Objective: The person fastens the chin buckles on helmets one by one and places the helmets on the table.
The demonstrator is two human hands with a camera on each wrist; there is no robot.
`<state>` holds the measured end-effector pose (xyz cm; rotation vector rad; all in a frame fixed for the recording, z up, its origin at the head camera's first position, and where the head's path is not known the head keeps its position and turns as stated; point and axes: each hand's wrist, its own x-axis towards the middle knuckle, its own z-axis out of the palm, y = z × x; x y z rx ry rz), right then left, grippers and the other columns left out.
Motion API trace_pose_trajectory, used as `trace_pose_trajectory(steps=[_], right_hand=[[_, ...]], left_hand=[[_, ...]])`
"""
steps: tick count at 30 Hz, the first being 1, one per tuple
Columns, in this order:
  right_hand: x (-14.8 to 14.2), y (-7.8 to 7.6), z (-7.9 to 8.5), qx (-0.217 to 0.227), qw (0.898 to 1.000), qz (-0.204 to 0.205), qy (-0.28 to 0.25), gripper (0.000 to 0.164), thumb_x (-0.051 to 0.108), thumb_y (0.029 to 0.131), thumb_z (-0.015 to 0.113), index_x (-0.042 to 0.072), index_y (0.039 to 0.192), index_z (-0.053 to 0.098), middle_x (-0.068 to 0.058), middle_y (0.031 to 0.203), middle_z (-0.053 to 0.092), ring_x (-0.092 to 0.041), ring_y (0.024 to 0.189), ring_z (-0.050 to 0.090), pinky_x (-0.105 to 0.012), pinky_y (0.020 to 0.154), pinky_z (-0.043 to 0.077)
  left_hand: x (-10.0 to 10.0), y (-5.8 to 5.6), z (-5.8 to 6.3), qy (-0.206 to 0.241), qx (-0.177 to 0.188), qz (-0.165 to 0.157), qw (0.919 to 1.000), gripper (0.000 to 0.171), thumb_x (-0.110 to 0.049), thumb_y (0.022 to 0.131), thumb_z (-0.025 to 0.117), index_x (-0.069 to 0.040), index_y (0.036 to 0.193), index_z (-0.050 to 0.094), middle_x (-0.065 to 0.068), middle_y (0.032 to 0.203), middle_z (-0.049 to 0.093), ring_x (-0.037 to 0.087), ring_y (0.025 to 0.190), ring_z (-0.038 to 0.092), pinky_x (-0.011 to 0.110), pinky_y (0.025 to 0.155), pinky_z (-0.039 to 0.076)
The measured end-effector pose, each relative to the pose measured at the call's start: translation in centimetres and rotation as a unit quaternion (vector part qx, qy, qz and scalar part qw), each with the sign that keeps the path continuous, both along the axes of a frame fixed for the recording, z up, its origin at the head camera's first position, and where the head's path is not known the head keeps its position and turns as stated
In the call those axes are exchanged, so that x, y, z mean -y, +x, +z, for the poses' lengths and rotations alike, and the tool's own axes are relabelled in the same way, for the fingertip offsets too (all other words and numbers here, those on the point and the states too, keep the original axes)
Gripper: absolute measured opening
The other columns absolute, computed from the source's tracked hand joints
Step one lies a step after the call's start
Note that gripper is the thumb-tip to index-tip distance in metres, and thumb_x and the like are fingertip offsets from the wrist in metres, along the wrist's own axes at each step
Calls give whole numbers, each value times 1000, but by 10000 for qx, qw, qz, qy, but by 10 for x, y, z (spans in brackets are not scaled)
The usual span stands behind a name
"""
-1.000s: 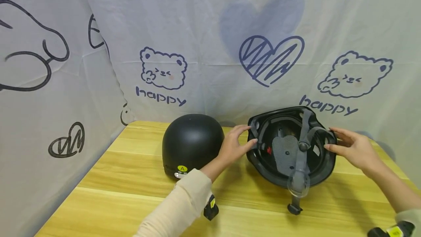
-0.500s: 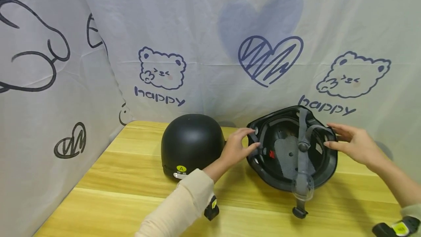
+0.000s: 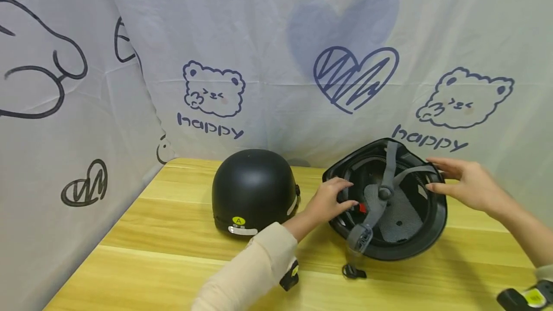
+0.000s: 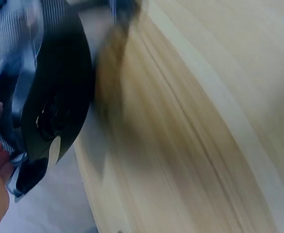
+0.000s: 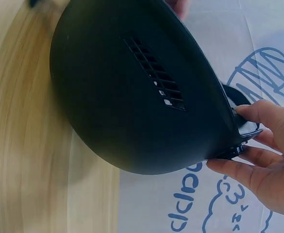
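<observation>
A black helmet point(image 3: 432, 234) is tipped on its side, its hollow toward me. Grey chin straps point(image 3: 390, 162) cross the opening, and a clear chin cup point(image 3: 360, 238) hangs from them above a black buckle point(image 3: 353, 271). My right hand point(image 3: 475, 187) pinches the helmet's right rim; the right wrist view shows the thumb inside and fingers outside, near the vented black shell point(image 5: 117, 97). At the left inner side, my left hand point(image 3: 330, 200) holds the helmet with curved thumb and fingers. Exactly which part they grip is partly hidden and blurred in the left wrist view.
A second black helmet point(image 3: 252, 191), with a yellow "A" sticker point(image 3: 238, 221), stands dome up to the left, close to my left forearm. The wooden table point(image 3: 142, 253) meets a printed curtain point(image 3: 276, 109) at the back and another at the left.
The held helmet has turned, and its straps, chin cup and buckle have swung left. My left hand has shifted right, farther over the opening. The other helmet has stayed put.
</observation>
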<state>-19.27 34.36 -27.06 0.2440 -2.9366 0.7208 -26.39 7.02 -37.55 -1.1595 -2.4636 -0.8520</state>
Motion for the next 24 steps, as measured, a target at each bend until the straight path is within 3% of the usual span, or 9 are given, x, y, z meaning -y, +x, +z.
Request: trace_pose_trajectory(steps=[6, 11, 18, 24], right_hand=[[5, 1, 2, -153, 9997, 76, 159, 65, 21, 84, 68, -7, 136, 40, -37, 132, 40, -56, 112, 45, -66, 87, 38], [9, 1, 4, -160, 9997, 79, 190, 65, 19, 83, 69, -7, 135, 40, -37, 131, 41, -56, 112, 46, -66, 88, 38], [13, -1, 4, -384, 9987, 172, 285, 63, 18, 82, 70, -7, 133, 43, -36, 127, 46, -54, 107, 51, -66, 86, 39], [18, -1, 5, -582, 9971, 226, 430, 62, 16, 80, 72, -7, 132, 46, -34, 124, 50, -53, 105, 53, -65, 84, 41]], left_hand=[[-11, -1, -4, -578, 17, -136, 9982, 38, -24, 85, 68, -2, 115, 63, 8, 112, 64, 16, 105, 60, 20, 92, 47], [-17, -4, -6, -1083, -9, -19, 9941, 38, -24, 85, 68, -4, 117, 63, 6, 113, 64, 14, 105, 60, 18, 92, 46], [-22, -9, -6, -1964, 88, 246, 9802, 39, -31, 86, 66, -13, 120, 63, 0, 115, 63, 14, 108, 58, 20, 91, 47], [-24, -9, -8, -2420, -107, 375, 9695, 37, -34, 85, 67, -18, 118, 64, -3, 114, 64, 13, 106, 58, 21, 91, 47]])
